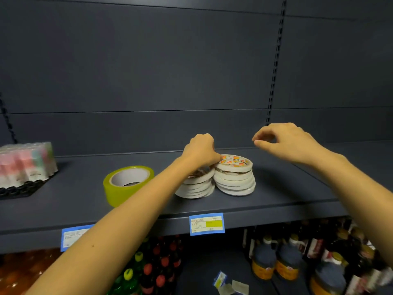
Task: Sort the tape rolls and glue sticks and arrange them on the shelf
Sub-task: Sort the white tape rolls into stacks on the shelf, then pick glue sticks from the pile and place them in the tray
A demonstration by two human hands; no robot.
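On the grey shelf (276,201), left hand (200,151) curled, fingers on left tape stack (196,186), right hand (285,141) hovering half-open, empty, above right tape stack (234,177).

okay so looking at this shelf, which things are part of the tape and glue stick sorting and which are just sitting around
Part of the job:
- two stacks of white tape rolls, left hand on them
- yellow-green tape roll
- wrapped pack of glue sticks on the left
- right hand, hovering with nothing in it

Just sitting around:
- bottles on the shelf below
- blue price tags
- loose paper labels
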